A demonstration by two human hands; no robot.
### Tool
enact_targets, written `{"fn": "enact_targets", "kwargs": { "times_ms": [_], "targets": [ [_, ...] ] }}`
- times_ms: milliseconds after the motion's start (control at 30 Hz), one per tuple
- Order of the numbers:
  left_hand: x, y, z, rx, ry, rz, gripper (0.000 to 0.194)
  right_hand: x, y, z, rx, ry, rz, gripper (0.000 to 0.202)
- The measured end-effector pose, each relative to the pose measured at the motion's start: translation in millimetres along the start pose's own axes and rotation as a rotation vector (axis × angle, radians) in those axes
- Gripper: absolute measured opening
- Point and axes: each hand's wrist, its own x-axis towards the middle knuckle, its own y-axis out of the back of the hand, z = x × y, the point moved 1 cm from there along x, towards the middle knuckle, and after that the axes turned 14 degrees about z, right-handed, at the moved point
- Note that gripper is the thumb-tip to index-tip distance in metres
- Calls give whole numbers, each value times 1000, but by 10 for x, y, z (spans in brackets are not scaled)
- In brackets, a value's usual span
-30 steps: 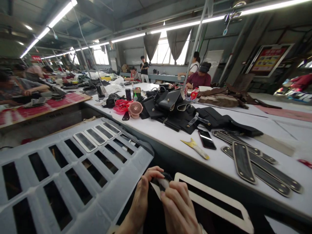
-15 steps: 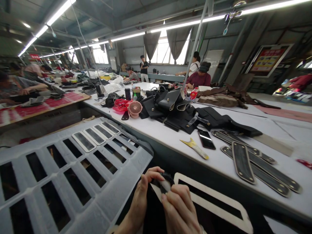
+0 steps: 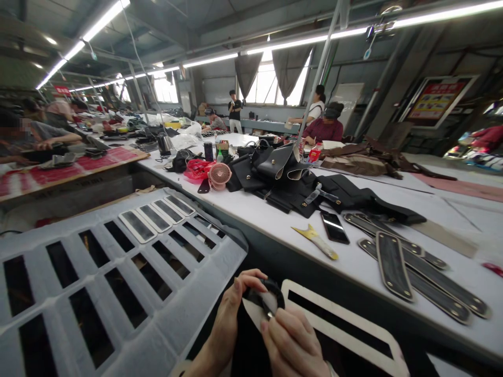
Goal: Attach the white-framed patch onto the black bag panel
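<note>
As both wrists come into my view from the bottom edge, I see the left hand (image 3: 231, 310) angled upward, its fingers bent over to the right across the top of a dark piece (image 3: 278, 292). That grip is closed on the piece with the fingers curved around its far side. The right hand (image 3: 293, 337) leans up and to the left from the other side, knuckles turned toward me and fingers curled in; its grip is pinched nearly together at the near edge of the same piece. A small shiny bit (image 3: 270, 315) shows at those fingertips, too tiny for me to make out. I have the dark piece between the two hands, in front of the worktop (image 3: 247, 217). Just beside the right hand is a pale frame (image 3: 346, 340), and to the left of the left hand lies a grey slotted sheet (image 3: 176, 309)
</note>
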Motion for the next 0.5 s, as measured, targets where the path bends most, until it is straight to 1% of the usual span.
{"fn": "enact_targets", "kwargs": {
  "times_ms": [67,167,233,267,333,433,500],
  "targets": [
    [-7,-16,10,1,1,5,54,20,3,14,14,24,-17,32],
    [-20,-41,33,-3,12,9,53,38,17,43,46,89,29,37],
    [-26,-47,46,-6,15,16,53,31,24,48,79,128,14,36],
    [-27,-45,48,-5,12,15,53,24,28,47,87,123,-1,34],
    [-21,-33,46,1,7,8,53,21,31,42,119,50,-28,27],
    [5,-15,41,16,-1,-5,52,91,23,78,178,-212,-63,21],
    [24,-24,58,6,-9,-15,51,199,10,136,190,-341,-177,15]
  ]
}}
